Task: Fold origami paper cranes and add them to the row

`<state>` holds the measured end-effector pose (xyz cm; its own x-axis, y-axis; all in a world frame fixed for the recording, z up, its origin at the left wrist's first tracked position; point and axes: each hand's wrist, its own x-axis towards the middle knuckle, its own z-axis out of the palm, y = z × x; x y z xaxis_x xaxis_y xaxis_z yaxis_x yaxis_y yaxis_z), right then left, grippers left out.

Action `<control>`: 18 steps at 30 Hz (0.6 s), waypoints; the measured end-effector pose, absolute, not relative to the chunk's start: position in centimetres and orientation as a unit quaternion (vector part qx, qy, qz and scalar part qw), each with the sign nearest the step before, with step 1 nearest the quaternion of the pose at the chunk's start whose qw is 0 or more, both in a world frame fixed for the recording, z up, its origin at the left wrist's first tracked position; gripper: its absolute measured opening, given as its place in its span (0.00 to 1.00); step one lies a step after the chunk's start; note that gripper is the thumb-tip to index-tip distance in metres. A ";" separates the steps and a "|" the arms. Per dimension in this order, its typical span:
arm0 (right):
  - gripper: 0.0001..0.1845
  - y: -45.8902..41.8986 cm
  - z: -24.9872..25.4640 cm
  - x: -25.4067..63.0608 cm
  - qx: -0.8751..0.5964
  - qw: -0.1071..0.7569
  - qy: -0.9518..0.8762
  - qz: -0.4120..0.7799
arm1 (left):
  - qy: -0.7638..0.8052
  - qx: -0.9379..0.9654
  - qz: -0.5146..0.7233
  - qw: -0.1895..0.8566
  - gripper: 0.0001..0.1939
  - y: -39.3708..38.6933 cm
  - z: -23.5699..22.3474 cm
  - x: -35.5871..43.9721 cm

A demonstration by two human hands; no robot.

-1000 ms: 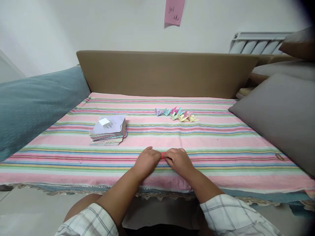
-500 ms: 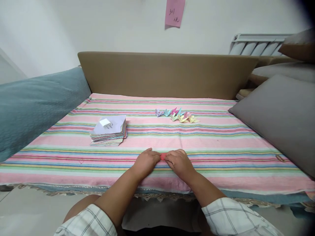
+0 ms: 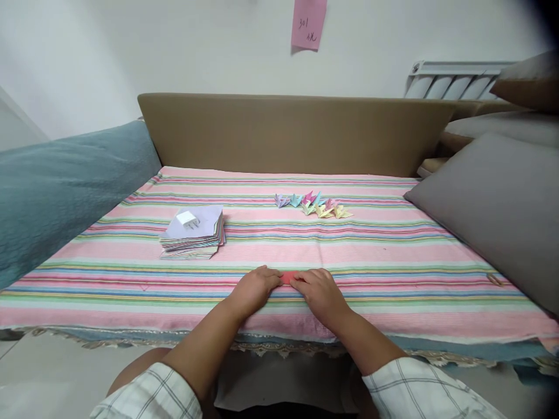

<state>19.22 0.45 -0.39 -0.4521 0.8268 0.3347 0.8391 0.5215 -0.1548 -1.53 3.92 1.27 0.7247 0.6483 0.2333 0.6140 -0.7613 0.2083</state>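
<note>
A small red folded paper [image 3: 289, 277] lies on the striped pink bedspread [image 3: 393, 256] near its front edge. My left hand [image 3: 254, 287] and my right hand [image 3: 320, 291] rest on the cloth on either side of it, fingers curled and pinching its ends. Most of the paper is hidden under my fingertips. Farther back at the left sits a stack of coloured paper sheets [image 3: 194, 235] with a white plug adapter [image 3: 187, 219] on top. A row of several small folded paper cranes [image 3: 312, 204] lies behind the middle.
A brown headboard [image 3: 288, 131] runs along the back. A teal blanket [image 3: 56, 186] rises at the left and a grey pillow [image 3: 493, 198] at the right. A pink note [image 3: 308, 23] hangs on the wall, a white radiator [image 3: 454, 78] beside it.
Both hands have shifted slightly nearer to me on the cloth and the red paper between them looks flatter. Everything else stays where it was.
</note>
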 end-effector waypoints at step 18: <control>0.13 0.1 0.2 19.2 -0.494 0.143 -0.857 -0.025 | 0.424 0.880 0.180 -0.116 0.15 1.9 2.2 -1.9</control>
<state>19.17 0.07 0.21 -0.4705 0.8402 0.2697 0.8544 0.5101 -0.0987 -1.87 1.87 2.21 0.5761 0.7040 0.4154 0.7874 -0.6144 -0.0507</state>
